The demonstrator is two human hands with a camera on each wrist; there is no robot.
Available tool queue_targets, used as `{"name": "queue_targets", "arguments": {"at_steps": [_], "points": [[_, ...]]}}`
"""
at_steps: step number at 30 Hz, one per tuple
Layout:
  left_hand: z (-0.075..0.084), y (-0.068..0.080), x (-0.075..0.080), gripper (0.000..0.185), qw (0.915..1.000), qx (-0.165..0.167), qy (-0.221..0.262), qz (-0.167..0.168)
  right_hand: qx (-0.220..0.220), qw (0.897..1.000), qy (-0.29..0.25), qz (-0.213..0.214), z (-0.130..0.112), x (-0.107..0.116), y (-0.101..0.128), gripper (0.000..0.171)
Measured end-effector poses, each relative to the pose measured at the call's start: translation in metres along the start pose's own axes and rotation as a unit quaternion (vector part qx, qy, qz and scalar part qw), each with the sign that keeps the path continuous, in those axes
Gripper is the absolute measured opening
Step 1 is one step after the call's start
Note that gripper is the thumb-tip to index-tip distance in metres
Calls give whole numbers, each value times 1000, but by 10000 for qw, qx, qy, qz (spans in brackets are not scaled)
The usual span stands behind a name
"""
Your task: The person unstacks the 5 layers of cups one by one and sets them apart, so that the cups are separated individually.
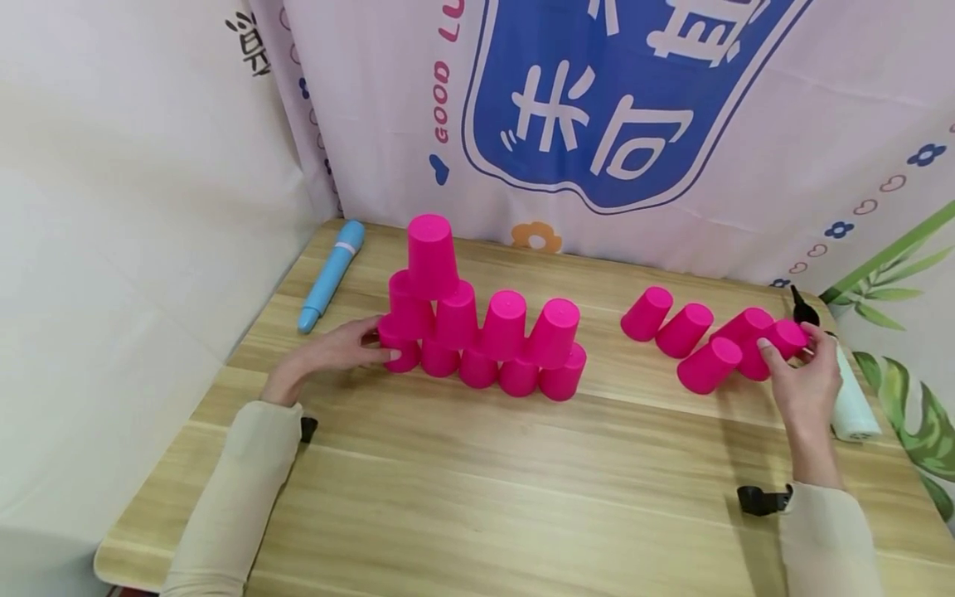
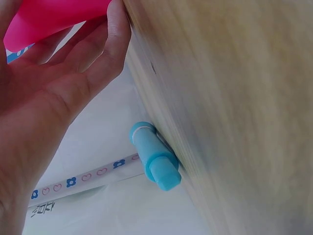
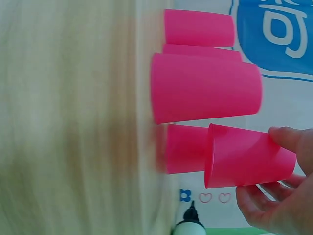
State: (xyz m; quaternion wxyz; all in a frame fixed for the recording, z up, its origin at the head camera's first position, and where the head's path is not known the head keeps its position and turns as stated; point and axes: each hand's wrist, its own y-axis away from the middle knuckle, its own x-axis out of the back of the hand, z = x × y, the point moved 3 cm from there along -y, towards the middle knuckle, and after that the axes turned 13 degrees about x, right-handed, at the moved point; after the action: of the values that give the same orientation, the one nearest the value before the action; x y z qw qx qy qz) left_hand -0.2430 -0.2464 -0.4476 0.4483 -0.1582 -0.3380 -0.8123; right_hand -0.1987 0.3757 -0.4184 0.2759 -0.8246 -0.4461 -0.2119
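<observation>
Your right hand fingers pinch a glossy pink cup lifted off the table beside the loose cups, while your left hand lays relaxed fingers against the end bottom cup of the pink pyramid.

head view overhead, wrist views close
</observation>
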Motion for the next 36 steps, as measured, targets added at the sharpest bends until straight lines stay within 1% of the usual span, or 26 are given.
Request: {"name": "queue_targets", "arguments": {"at_steps": [5, 13, 23, 26, 28, 30, 32, 34, 36], "points": [[0, 0, -1, 64, 10000, 13, 50, -18, 45, 9995, 117, -275, 4, -9, -1, 69], [0, 0, -1, 64, 10000, 0, 66, -38, 103, 9985, 287, -448, 12, -17, 1, 67], [1, 0, 0, 64, 10000, -34, 24, 5, 112, 9979, 213, -594, 18, -20, 1, 67], [1, 0, 0, 64, 10000, -50, 6, 20, 129, 9976, 186, -650, 17, -21, 2, 69], [0, 0, 0, 64, 10000, -52, -33, 30, 99, 9976, 149, -676, 12, -19, 6, 71], [0, 0, -1, 65, 10000, -43, -45, 20, 169, 9984, 103, -534, 2, -14, 9, 71], [-1, 0, -1, 65, 10000, -35, -78, 25, 445, 9989, 32, -146, -11, -6, 12, 69], [-1, 0, -1, 64, 10000, -27, -76, 39, 935, 9950, -38, 348, -28, 2, 15, 64], [-1, 1, 0, 63, 9999, -38, -69, 64, 1523, 9847, -141, 837, -48, 8, 17, 57]]}}
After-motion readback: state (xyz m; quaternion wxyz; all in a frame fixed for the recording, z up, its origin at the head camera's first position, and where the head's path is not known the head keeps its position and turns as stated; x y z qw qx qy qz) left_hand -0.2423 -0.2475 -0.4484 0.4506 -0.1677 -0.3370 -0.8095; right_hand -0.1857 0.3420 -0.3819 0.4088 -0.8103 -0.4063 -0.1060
